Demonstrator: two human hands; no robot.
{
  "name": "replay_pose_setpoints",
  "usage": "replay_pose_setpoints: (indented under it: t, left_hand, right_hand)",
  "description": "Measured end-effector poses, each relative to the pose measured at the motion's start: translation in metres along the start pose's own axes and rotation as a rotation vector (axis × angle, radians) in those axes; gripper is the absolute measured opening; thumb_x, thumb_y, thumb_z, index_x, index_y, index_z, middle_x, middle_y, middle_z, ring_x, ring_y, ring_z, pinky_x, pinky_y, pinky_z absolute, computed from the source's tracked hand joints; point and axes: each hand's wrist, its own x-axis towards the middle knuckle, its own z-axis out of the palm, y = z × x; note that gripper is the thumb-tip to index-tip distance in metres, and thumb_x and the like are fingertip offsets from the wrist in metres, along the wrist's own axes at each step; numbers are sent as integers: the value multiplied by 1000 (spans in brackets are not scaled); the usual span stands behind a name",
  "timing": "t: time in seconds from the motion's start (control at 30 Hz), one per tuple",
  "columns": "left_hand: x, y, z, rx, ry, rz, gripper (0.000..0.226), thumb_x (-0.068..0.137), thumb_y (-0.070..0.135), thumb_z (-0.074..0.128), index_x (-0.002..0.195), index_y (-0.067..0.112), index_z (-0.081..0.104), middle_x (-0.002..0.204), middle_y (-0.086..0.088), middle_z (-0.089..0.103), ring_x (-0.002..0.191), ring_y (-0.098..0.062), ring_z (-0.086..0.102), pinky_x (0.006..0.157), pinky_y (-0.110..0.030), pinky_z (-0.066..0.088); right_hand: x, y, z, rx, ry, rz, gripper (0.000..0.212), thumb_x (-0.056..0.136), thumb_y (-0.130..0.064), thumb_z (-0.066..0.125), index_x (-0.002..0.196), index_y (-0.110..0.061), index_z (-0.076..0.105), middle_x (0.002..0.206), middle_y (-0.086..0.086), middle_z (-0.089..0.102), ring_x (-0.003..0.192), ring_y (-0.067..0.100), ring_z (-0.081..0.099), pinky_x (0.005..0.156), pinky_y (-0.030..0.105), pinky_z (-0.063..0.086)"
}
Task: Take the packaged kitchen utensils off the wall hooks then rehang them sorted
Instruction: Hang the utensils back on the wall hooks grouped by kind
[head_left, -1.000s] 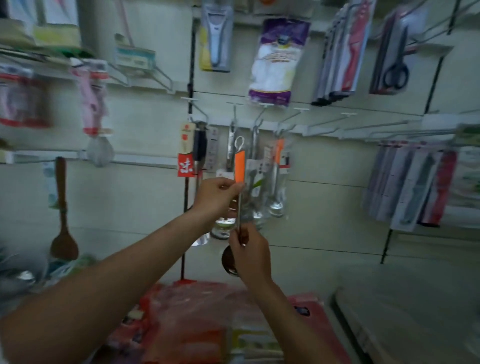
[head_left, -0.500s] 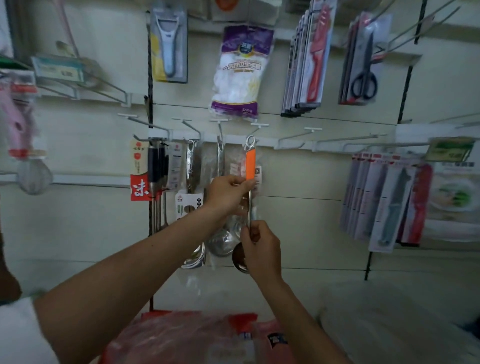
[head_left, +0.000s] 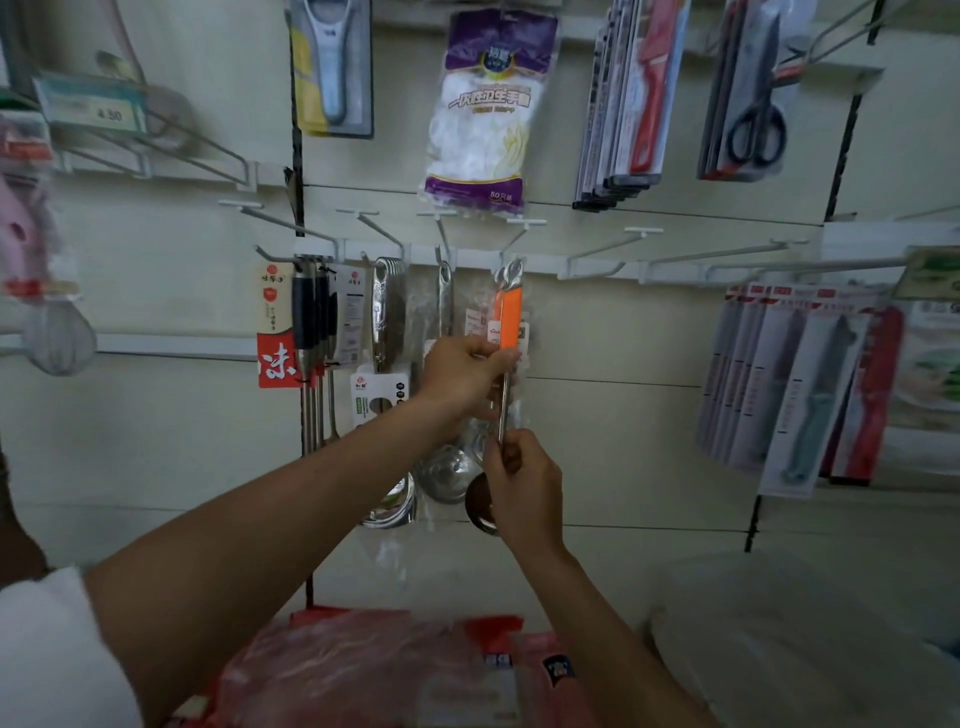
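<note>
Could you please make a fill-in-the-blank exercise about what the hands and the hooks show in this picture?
1. The ladle held by both hands has a handle coloured ____.
2. The left hand grips the ladle higher; the ____ hand grips its metal shaft lower down.
3. The scissors hang on the ____ row of hooks.
4. The white glove pack hangs directly ____ the ladle.

Missing words: orange; right; upper; above

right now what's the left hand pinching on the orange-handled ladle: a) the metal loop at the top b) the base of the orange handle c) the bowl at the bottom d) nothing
b: the left hand pinches the orange-handled ladle where the orange grip meets the shaft, while the right hand holds the shaft lower down.
</note>
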Motion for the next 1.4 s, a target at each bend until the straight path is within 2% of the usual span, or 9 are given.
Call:
replay_pose_setpoints:
  t: [0.17, 0.33, 0.6, 0.8, 0.97, 1.07, 1.23, 1.33, 1.4]
  left_hand:
    - [28, -10, 5, 42, 50, -33, 21, 90, 23, 71, 97, 3, 69, 84, -13, 69, 67, -26, 69, 54, -40, 61]
    - [61, -24, 16, 55, 81, -50, 13, 92, 24, 68, 87, 12, 65, 95, -17, 69, 86, -34, 70, 64, -47, 62]
    - [106, -50, 26, 49, 134, -74, 15, 89, 26, 72, 84, 13, 67, 93, -15, 71, 83, -32, 71, 66, -50, 61]
    - [110, -63, 23, 32, 194, -93, 25, 84, 30, 76, 75, 9, 67, 85, -14, 73, 76, -28, 73, 68, -40, 62]
    - [90, -79, 17, 73, 124, -133, 18, 85, 18, 75, 73, 9, 67, 79, -15, 69, 69, -23, 68, 66, -33, 61]
    - [73, -83, 5, 40, 43, -141, 15, 87, 14, 73, 76, 5, 70, 72, -13, 67, 68, -23, 64, 60, -29, 57]
    - [46, -64, -37, 135, 97, -46, 19, 88, 31, 72, 89, 12, 76, 76, -2, 71, 75, -16, 66, 71, -27, 55]
    - [7, -49, -89, 349, 48, 158, 35, 94, 46, 60, 111, 18, 73, 100, 9, 71, 89, -7, 65, 76, -14, 47]
    - [-24, -49, -139, 493, 57, 241, 43, 96, 51, 52, 126, 22, 65, 118, 9, 66, 105, -9, 62, 87, -21, 47]
  right_hand:
    - [17, 7, 9, 1, -39, 58, 13, 98, -24, 58, 86, -22, 60, 75, -6, 62, 69, 10, 57, 60, 23, 41]
    - [39, 31, 23, -20, -30, 110, 12, 98, -27, 59, 89, -20, 62, 84, -5, 65, 78, 13, 61, 68, 30, 49]
    - [69, 70, 48, -85, -16, 117, 14, 99, -24, 58, 102, -12, 66, 100, 2, 65, 88, 15, 60, 70, 24, 39]
    - [65, 80, 62, -73, -5, 104, 17, 98, -20, 59, 112, -13, 65, 114, 3, 63, 101, 18, 62, 78, 22, 41]
    - [53, 74, 65, -120, 51, 102, 28, 95, -23, 60, 123, -16, 60, 121, 2, 55, 109, 23, 58, 83, 35, 50]
    - [49, 62, 63, -188, 130, 58, 37, 92, -19, 65, 127, -10, 57, 124, 9, 56, 116, 29, 53, 93, 47, 49]
    - [42, 18, 66, -262, 171, -60, 51, 91, -21, 66, 138, -9, 51, 141, 14, 49, 130, 32, 45, 105, 49, 41]
    - [30, -20, 79, -218, 116, -145, 51, 97, -34, 51, 142, -10, 48, 147, 14, 44, 137, 32, 40, 111, 47, 36]
    - [16, -47, 90, -189, 55, -236, 55, 98, -40, 42, 143, -9, 47, 149, 15, 43, 141, 30, 36, 113, 45, 33]
